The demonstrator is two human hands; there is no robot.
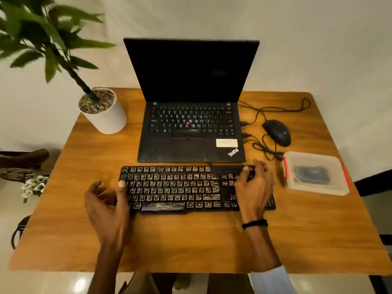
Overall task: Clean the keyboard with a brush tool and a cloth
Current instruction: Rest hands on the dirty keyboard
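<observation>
Centrally, the left hand (104,204) has loosely curled, spread fingers holding nothing, its thumb tip resting on the left end of the black Zebronics keyboard (174,187). The right hand (254,187) lies over the keyboard's far right corner, fingers bent; whether they grip anything cannot be told. The keyboard lies on a wooden table (191,240), just near of an open ThinkPad laptop (191,134). Right: mouse (276,132), lidded plastic container (316,172). Far left: potted plant (101,111).
</observation>
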